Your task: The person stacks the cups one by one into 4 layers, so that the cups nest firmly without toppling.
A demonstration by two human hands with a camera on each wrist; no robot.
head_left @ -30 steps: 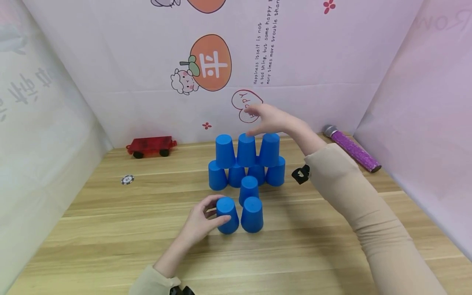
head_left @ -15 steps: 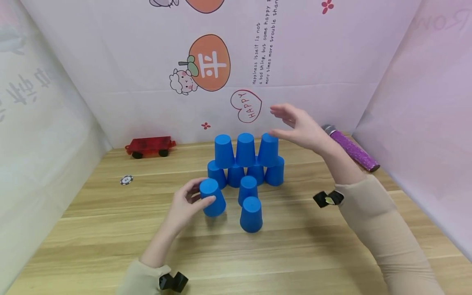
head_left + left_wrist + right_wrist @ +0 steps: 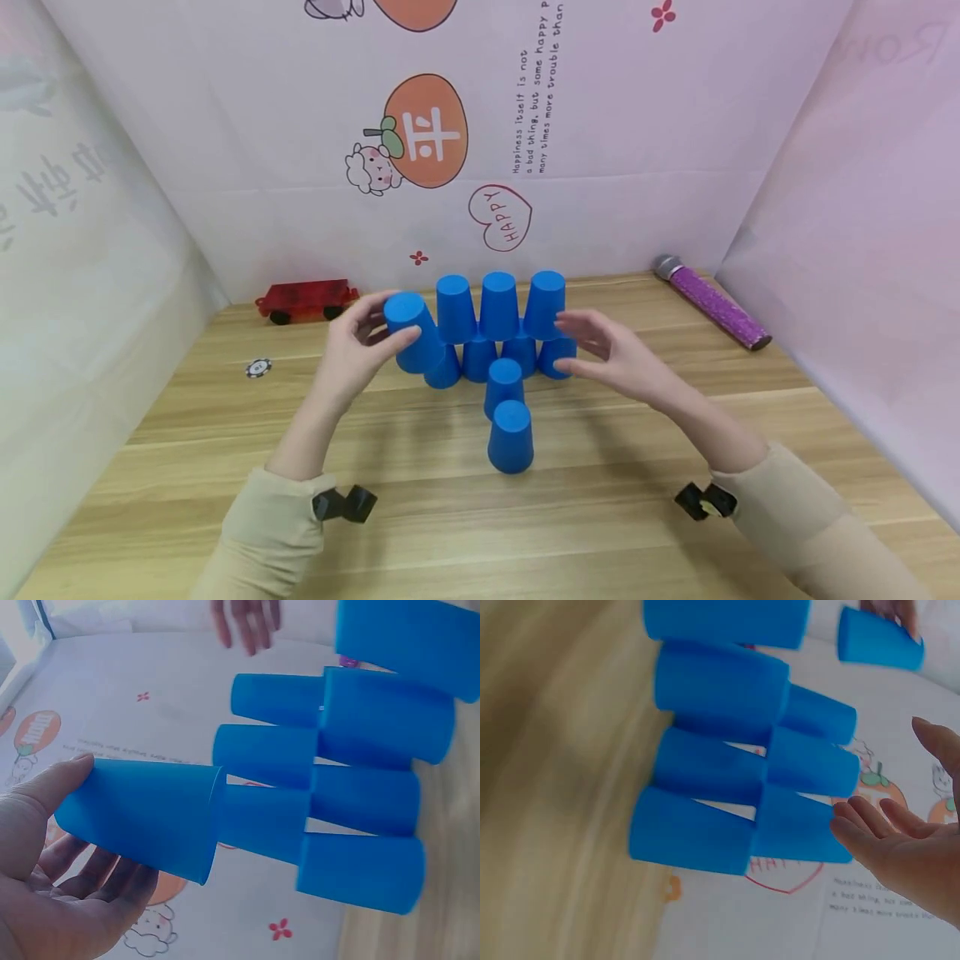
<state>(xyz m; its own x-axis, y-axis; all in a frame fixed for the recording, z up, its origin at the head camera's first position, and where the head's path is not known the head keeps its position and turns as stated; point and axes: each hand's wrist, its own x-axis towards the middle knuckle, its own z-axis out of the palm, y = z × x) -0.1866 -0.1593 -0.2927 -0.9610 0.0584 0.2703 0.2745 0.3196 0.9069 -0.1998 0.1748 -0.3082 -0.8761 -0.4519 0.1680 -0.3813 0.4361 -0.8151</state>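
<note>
My left hand (image 3: 352,346) grips a blue plastic cup (image 3: 414,337), mouth down and slightly tilted, raised in front of the left end of the stack. Behind it stand a bottom row of several upside-down cups (image 3: 480,360) and a second row of three cups (image 3: 499,307) on top. My right hand (image 3: 618,354) holds nothing; its fingers reach forward with the thumb apart, beside the rightmost upper cup (image 3: 545,304). Two single cups stand in front of the stack, one (image 3: 504,387) just behind the other (image 3: 511,437). The left wrist view shows the held cup (image 3: 142,814) between thumb and fingers.
A red toy wagon (image 3: 306,300) stands at the back left, with a poker chip (image 3: 258,367) in front of it. A purple glitter microphone (image 3: 712,304) lies at the back right. Printed cloth walls (image 3: 300,208) enclose the wooden table (image 3: 225,467).
My left hand has lifted one of the front cups off the table and carried it up toward the stack's left side. My right hand has drawn back from above the stack and lowered to its right.
</note>
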